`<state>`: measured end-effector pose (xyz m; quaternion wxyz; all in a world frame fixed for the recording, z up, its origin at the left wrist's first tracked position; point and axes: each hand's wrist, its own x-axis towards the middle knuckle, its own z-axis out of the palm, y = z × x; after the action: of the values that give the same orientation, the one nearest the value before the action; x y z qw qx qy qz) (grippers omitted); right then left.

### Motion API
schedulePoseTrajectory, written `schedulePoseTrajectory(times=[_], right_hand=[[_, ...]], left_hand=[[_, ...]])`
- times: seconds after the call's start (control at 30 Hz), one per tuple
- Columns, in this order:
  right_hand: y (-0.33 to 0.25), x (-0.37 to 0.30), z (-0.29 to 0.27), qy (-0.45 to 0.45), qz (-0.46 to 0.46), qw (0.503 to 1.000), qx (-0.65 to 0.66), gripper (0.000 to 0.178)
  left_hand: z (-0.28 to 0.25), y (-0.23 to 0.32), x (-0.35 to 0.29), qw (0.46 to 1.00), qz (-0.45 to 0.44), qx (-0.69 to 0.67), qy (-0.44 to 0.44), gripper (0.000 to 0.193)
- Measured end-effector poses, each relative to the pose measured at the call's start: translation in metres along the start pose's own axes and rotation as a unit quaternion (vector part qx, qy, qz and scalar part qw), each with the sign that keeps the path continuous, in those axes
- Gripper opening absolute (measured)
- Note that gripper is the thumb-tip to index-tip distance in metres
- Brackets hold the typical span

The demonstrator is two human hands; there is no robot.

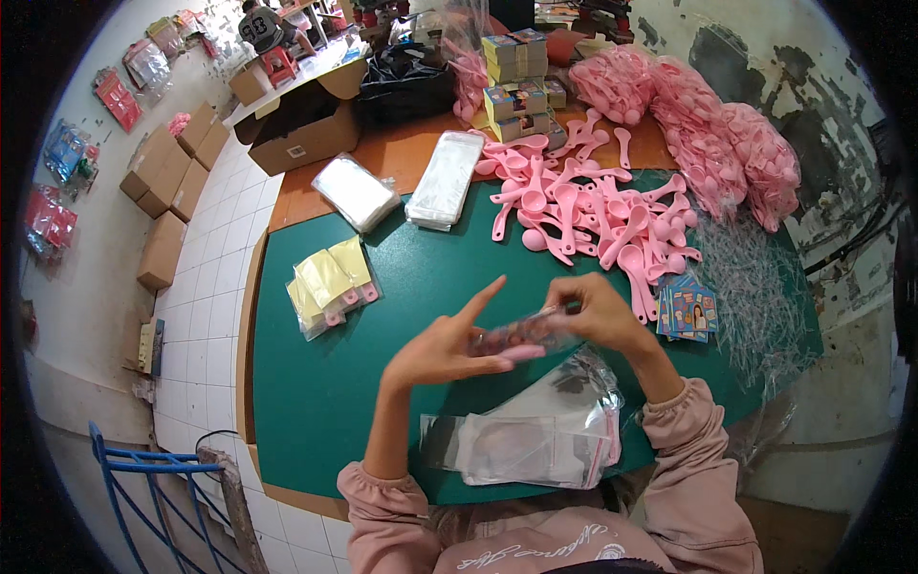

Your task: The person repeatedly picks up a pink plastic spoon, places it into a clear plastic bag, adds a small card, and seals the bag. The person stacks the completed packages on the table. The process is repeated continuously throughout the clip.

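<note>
A clear packet [526,335] is sitting between the two sets of fingers, with a pink end of something, probably a spoon, showing along its lower edge. The right fingers [572,289] are pinching the packet's right end between thumb and index. The left fingers [481,300] are spreading around its other end, index standing well apart from the thumb; the others are hiding behind the film, so I cannot tell how firmly they are closing.

The packet is probably handling light: its film looks thin, slick and limp, while the insert is likely giving it some stiffness. A good hold would be lying across that firmer part, since loose film could be creasing or slipping.

Just below the fingers, glossy, wrinkled bags [507,450] are overlapping on the smooth green surface [335,402]. Beyond the right fingers, rigid, round-bowled spoons [566,206] are heaping up. To their right, flat, printed cards [687,311] are fanning out near crinkly clear strips [755,287]. Left of the left fingers, filled packs [325,277] are showing pale yellow rectangles.
</note>
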<state>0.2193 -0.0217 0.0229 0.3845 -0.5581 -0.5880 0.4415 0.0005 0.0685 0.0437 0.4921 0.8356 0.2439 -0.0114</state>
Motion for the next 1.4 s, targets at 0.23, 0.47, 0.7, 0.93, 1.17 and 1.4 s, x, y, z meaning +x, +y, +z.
schedulePoseTrajectory(times=[0.23,0.47,0.7,0.93,1.17,1.4], right_hand=[[-0.002,-0.004,-0.008,-0.003,0.052,0.995,0.088,0.017],[0.010,-0.005,0.000,0.037,0.024,0.992,0.120,0.016],[0.006,-0.009,-0.001,0.193,0.013,0.981,0.014,0.021],[-0.011,-0.019,0.025,-0.048,-0.174,0.957,-0.228,0.040],[-0.002,-0.010,0.060,0.017,-0.135,0.960,-0.245,0.024],[0.001,-0.009,0.072,0.041,-0.204,0.924,-0.321,0.019]], left_hand=[[0.004,-0.034,0.000,0.966,0.030,-0.256,0.021,0.073],[0.014,-0.036,0.002,0.958,0.038,-0.282,0.012,0.065],[0.045,-0.035,0.014,0.945,0.002,-0.246,0.214,0.056],[0.073,-0.022,0.001,0.823,-0.049,-0.559,0.089,0.062],[0.068,-0.027,-0.005,0.854,-0.053,-0.509,0.095,0.066],[0.068,-0.037,-0.004,0.813,-0.085,-0.566,0.109,0.062]])
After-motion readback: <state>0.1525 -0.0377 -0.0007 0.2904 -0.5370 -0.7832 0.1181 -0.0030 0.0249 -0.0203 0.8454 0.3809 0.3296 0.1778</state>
